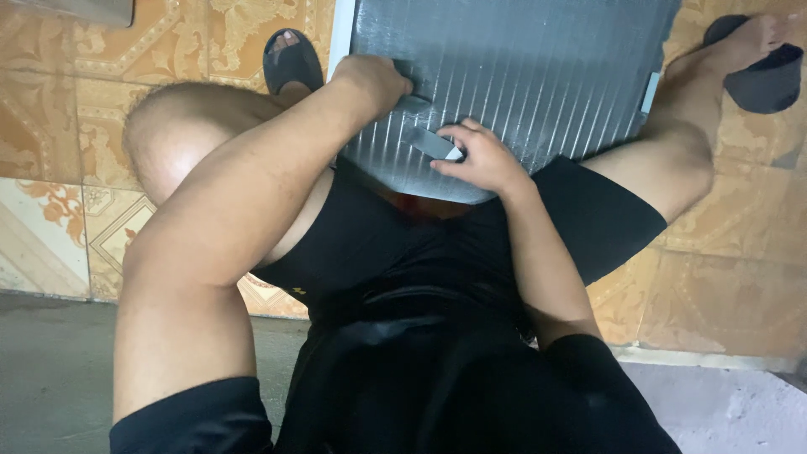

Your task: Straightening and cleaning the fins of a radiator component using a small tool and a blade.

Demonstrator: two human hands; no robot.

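While the person is sitting with knees apart, the right hand (483,155) is curling its fingers around a flat grey strip (433,143) lying on the finned grey panel (538,76). Further up, the left hand (374,80) is closing on another grey strip (412,103). Panel is resting between the legs on the tiled floor (731,277), sandals (290,60) beyond.

- One grey finned panel (538,76) is lying between the knees.
- Two hands are resting on it: left hand (376,80), right hand (483,158).
- Two dark sandals are showing: one (292,60), another (761,76).
- One flat grey strip (433,143) is sitting under the right fingers.
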